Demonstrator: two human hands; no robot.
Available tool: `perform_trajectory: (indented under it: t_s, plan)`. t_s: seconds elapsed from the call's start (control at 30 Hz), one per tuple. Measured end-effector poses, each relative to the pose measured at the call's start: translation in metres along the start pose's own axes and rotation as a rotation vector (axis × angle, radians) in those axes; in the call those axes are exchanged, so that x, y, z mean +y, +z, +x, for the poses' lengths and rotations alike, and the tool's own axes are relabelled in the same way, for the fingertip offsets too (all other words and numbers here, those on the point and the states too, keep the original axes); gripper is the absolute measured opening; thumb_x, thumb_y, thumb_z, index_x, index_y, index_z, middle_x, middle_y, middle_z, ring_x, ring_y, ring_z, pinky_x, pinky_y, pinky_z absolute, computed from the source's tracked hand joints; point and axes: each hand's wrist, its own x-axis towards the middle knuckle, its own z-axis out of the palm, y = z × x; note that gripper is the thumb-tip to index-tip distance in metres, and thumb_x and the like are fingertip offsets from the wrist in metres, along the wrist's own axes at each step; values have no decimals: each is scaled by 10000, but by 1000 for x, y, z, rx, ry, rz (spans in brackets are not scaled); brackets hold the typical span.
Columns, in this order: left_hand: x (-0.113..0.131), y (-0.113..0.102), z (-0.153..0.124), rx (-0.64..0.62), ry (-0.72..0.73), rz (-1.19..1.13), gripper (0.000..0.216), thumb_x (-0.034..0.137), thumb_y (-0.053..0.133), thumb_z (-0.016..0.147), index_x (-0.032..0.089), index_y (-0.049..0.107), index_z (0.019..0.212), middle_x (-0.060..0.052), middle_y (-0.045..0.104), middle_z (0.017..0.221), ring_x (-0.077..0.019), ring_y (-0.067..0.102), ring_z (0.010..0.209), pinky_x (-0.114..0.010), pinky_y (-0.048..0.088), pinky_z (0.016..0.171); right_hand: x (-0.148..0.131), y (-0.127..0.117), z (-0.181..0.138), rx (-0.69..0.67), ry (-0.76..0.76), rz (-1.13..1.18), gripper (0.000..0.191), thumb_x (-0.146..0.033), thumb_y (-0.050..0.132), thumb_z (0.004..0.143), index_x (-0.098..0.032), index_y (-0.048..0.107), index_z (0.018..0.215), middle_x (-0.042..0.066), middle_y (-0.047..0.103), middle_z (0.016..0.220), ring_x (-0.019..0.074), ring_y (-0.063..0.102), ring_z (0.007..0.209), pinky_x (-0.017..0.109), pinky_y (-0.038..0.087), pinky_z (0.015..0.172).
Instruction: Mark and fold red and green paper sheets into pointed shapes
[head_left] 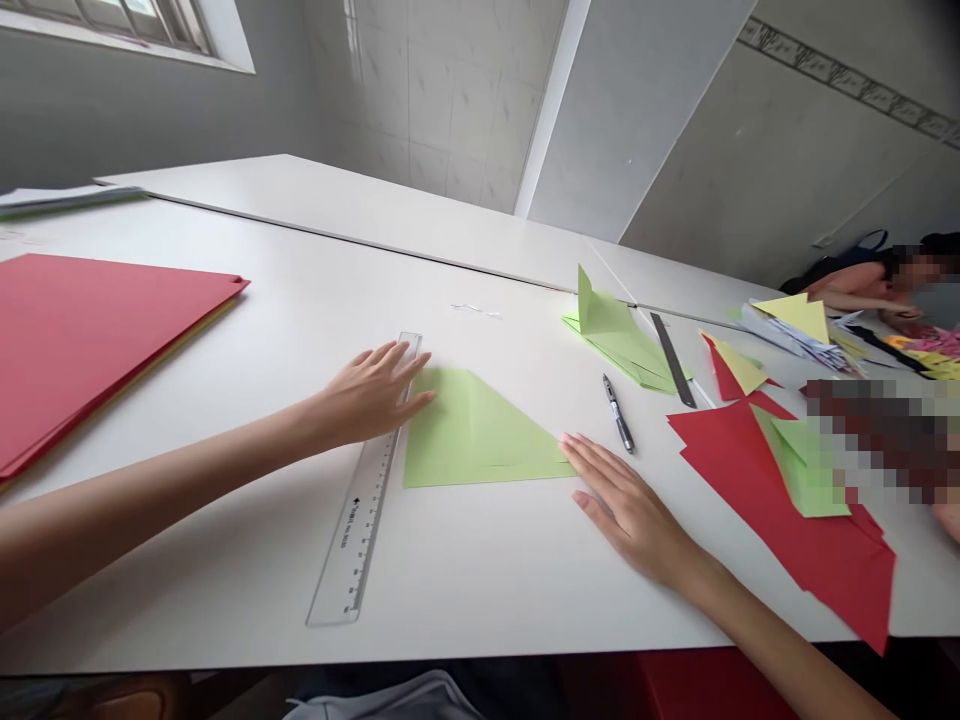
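A folded sheet of light green paper (480, 430) lies flat on the white table in front of me, its top right side slanting down to a point. My left hand (382, 390) is spread flat over the upper part of a clear plastic ruler (356, 530) and the paper's left edge. The ruler runs down towards me along that edge. At the paper's right tip rests my right hand (619, 500), fingers stretched out and touching it. A dark pen (618, 412) lies just beyond that hand.
A red paper stack (97, 340) covers the left side. Folded green paper (615, 335), a dark metal ruler (673, 360) and red sheets (787, 520) lie to the right. At the far right, a person (870, 285) sits by colourful paper. The table's near edge (450, 658) is close to me.
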Motion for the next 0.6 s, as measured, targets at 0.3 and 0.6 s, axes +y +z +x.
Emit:
perform_trajectory:
  t_s: [0.3,0.6]
  plan:
    - [22,-17,-93,67,0,52,574,460,242,998,74,479,1351,-214,535,1355,-333,505,1266,-477,450,1016,-134,16,3,201,-588,-4,758,-614,420,934,-130,299,1506,160,315,1550,290,234,1456,434,337,1153]
    - [31,-50,-113,160,229,195,540,274,169,996,146,684,899,-174,682,948,-304,651,863,-471,538,719,-190,76,16,558,-372,-63,345,-160,511,961,-98,575,1294,83,599,1350,211,513,1298,304,491,1048]
